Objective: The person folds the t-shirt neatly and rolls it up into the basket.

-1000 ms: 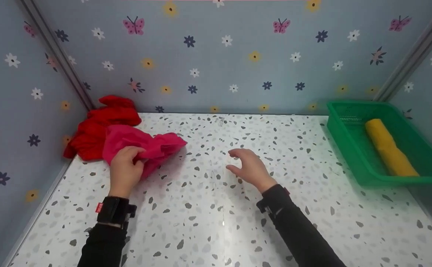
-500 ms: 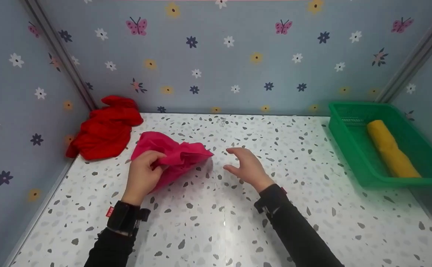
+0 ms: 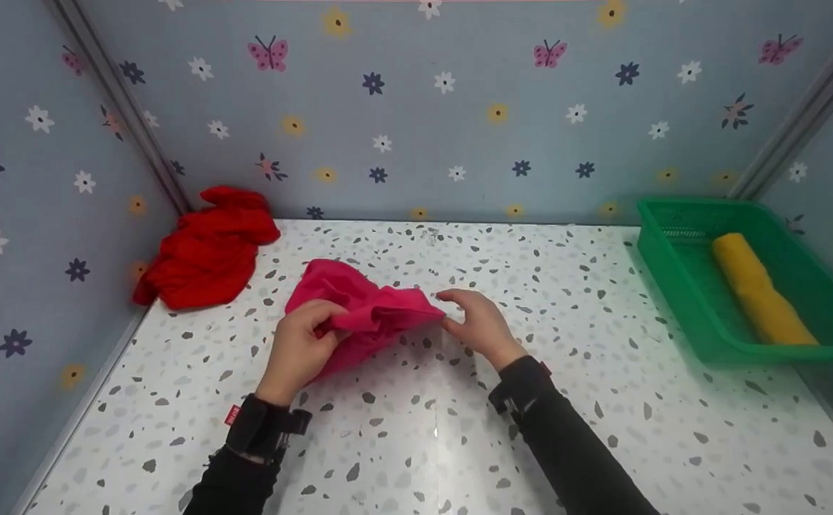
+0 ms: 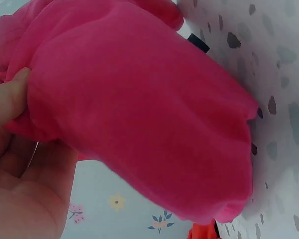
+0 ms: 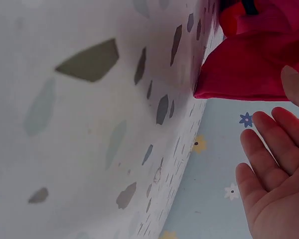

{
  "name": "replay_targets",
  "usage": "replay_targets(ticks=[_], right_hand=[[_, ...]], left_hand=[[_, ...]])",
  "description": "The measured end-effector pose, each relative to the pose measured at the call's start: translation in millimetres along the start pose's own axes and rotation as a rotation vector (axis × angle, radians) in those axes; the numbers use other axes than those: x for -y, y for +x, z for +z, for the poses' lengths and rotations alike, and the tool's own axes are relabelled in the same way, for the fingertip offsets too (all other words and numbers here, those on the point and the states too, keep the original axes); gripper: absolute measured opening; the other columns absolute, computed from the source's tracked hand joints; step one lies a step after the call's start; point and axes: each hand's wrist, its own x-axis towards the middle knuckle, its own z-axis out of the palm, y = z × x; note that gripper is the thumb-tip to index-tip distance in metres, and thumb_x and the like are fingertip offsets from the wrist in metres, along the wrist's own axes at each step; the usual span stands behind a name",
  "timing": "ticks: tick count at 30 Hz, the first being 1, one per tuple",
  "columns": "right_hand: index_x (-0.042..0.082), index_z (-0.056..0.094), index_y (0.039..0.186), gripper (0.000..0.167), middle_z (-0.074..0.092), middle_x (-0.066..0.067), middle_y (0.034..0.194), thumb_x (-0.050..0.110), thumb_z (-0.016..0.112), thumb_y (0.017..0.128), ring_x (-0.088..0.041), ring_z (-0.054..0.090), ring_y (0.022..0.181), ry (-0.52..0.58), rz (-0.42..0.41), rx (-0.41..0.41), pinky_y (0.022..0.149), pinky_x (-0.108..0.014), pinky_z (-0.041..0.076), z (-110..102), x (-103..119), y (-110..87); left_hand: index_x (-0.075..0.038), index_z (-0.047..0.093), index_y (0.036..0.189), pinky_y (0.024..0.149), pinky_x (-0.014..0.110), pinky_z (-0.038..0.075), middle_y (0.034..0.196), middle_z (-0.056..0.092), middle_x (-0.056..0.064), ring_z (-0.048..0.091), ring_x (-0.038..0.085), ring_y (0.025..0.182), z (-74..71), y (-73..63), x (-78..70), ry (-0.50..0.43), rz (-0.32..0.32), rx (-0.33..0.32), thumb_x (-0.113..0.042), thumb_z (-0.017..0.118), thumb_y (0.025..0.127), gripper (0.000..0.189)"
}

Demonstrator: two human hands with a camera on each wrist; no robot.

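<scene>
Found pink cloth (image 3: pixel 344 279) over the tabletop (image 3: pixel 387 447), left of centre, pinched in left grip (image 3: pixel 302 349), with dark tag (image 4: pixel 198 43) along one edge. Noted right grip (image 3: pixel 484 327) holding nothing, thumb and fingers apart, at the pink cloth's right-hand tip; cannot tell whether touching. Observed red cloth (image 3: pixel 205 261) crumpled at rear left, just beside the pink. Recorded green basket (image 3: pixel 679 300) at right, with yellow roll (image 3: pixel 759 293) lying inside.
</scene>
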Motion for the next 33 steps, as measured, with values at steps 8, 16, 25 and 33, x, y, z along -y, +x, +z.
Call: replay_targets(ticks=[8,16,25,33], right_hand=[[0.010,0.073,0.109,0.017,0.071,-0.005,0.109,0.009,0.066,0.094,-0.024,0.062,0.110,-0.021,-0.026,-0.117,0.098,-0.042,0.045,-14.9,-1.7,-2.5],[0.005,0.071,0.101,0.013,0.070,-0.010,0.102,0.003,0.062,0.093,-0.027,0.062,0.103,0.005,-0.123,-0.275,0.094,-0.044,0.047,-56.3,11.4,-1.4],[0.003,0.069,0.105,0.012,0.068,-0.011,0.103,0.006,0.061,0.095,-0.025,0.060,0.101,0.078,-0.149,-0.381,0.094,-0.043,0.047,-88.3,28.2,0.2],[0.001,0.067,0.105,0.012,0.068,-0.012,0.099,0.005,0.060,0.096,-0.024,0.061,0.095,0.104,-0.184,-0.434,0.092,-0.041,0.050,-104.4,33.6,2.8]], left_hand=[[-0.014,0.076,0.092,0.080,0.025,0.048,0.093,0.068,-0.003,0.056,0.013,0.088,-3.4,2.3,-1.3,-0.032,-0.037,-0.036,0.013,0.064,0.079,0.031],[-0.008,0.075,0.094,0.081,0.025,0.049,0.094,0.069,0.002,0.059,0.014,0.087,-11.6,14.1,-9.6,-0.029,-0.020,-0.097,0.006,0.073,0.082,0.019],[-0.005,0.075,0.099,0.082,0.031,0.055,0.097,0.069,0.004,0.062,0.015,0.095,-13.1,31.3,-18.2,-0.061,0.012,-0.127,0.005,0.075,0.082,0.020],[-0.003,0.074,0.103,0.079,0.024,0.054,0.097,0.069,0.007,0.064,0.018,0.093,-12.5,39.3,-22.0,-0.097,-0.005,-0.067,-0.003,0.073,0.088,0.015]])
